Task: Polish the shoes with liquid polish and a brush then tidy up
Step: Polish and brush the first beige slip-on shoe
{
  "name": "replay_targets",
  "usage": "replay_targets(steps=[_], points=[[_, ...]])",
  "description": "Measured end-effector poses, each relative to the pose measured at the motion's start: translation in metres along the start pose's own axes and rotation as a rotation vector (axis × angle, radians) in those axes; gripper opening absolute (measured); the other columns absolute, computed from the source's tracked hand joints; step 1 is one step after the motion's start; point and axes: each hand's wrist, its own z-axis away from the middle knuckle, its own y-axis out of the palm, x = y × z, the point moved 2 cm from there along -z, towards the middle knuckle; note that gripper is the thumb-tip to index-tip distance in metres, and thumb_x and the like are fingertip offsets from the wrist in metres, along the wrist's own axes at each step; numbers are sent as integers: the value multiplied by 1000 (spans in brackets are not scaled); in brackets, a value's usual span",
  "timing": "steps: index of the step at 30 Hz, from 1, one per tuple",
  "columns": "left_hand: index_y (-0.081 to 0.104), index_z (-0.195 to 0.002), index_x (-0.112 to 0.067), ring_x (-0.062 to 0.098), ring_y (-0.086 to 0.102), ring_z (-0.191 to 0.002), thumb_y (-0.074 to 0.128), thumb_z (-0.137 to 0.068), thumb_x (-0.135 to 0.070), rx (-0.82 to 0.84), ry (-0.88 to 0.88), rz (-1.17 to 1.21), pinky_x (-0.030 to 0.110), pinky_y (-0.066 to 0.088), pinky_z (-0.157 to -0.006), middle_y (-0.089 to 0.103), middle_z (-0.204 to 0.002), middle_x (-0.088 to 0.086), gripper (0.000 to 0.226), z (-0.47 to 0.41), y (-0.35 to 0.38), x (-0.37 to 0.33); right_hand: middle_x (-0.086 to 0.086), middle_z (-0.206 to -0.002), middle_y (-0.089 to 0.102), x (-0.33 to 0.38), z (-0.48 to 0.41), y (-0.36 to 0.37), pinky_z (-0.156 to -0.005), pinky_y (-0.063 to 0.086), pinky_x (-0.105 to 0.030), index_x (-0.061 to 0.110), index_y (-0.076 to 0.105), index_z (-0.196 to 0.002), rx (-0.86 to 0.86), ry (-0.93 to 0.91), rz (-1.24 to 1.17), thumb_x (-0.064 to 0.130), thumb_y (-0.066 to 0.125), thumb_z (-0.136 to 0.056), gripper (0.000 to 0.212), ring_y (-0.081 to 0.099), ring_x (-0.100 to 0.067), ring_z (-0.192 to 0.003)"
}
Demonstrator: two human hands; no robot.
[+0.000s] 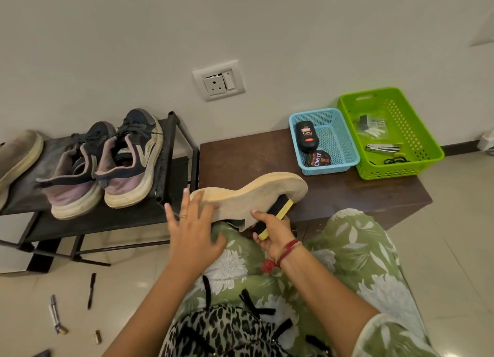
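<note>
A shoe lies sole-up over my lap, its tan sole facing me. My left hand rests on the heel end of the sole with fingers spread and straight. My right hand grips a black-bristled brush with a yellow wooden back, held against the shoe's side under the sole. A black bottle of liquid polish and a round Cherry polish tin lie in a blue basket on the brown bench.
A dark brown bench stands ahead. A green basket with small items sits at its right end. A black shoe rack on the left holds a pair of navy sneakers and another light-soled shoe. Small items lie on the tiled floor.
</note>
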Motion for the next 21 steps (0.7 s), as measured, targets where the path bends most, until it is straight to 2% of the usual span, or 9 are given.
replay_targets(steps=[4, 7, 10, 13, 15, 17, 19, 20, 21], points=[[31, -143, -23, 25, -1, -147, 57, -83, -27, 106, -169, 80, 56, -6, -113, 16, -158, 4, 66, -7, 8, 1, -15, -111, 62, 2, -4, 1, -42, 47, -22, 10, 45, -128, 44, 24, 15, 5, 74, -77, 59, 59, -23, -80], [27, -147, -23, 24, 1, -147, 54, -86, -16, 94, -240, 121, 55, -6, -114, 16, -158, 3, 66, -15, 11, -3, -11, -105, 60, 5, -5, 0, -41, 46, -21, 11, 45, -127, 71, 54, 19, 4, 72, -79, 56, 57, -21, -79], [23, -150, -24, 26, 0, -147, 50, -90, -15, 99, -290, 151, 54, -5, -114, 12, -159, 4, 66, -21, 13, -6, -9, -103, 60, 15, -8, -2, -43, 47, -22, 12, 46, -124, 82, 49, 38, 3, 73, -78, 54, 57, -20, -79], [20, -151, -26, 30, 2, -147, 41, -98, -18, 114, -302, 229, 52, 3, -116, 8, -160, 7, 58, -24, 18, -12, -5, -89, 60, 25, -7, -4, -42, 44, -22, 14, 45, -122, 87, -9, 74, 8, 74, -79, 52, 57, -16, -70], [26, -150, -21, 34, 11, -145, 37, -100, -21, 123, -335, 270, 47, 14, -116, 16, -158, 12, 50, -24, 22, -11, -3, -79, 59, 31, -3, -10, -40, 40, -21, 16, 44, -127, 36, -103, 103, 21, 75, -80, 57, 55, -14, -60], [35, -145, -15, 35, 25, -140, 35, -102, -23, 123, -402, 310, 45, 25, -113, 30, -152, 16, 44, -23, 24, -7, -3, -87, 63, 39, 5, -18, -44, 44, -26, 26, 40, -130, -59, -286, 143, 46, 72, -79, 64, 58, -16, -66], [39, -143, -13, 34, 28, -139, 34, -102, -24, 121, -452, 346, 43, 28, -112, 34, -150, 15, 43, -22, 24, -6, -3, -115, 63, 50, 18, -25, -73, 53, -38, 34, 36, -137, -99, -537, 357, 64, 62, -77, 72, 62, -22, -94], [39, -143, -13, 33, 26, -140, 34, -102, -24, 119, -458, 351, 42, 27, -112, 33, -151, 14, 43, -21, 24, -7, -4, -125, 60, 55, 25, -28, -84, 49, -38, 36, 33, -140, -90, -659, 552, 62, 55, -83, 67, 60, -24, -103], [40, -144, -14, 31, 24, -142, 34, -102, -24, 111, -453, 358, 42, 26, -112, 32, -152, 12, 43, -20, 24, -9, -3, -130, 57, 57, 33, -28, -87, 47, -38, 38, 29, -143, -70, -772, 786, 56, 49, -90, 59, 58, -27, -107]])
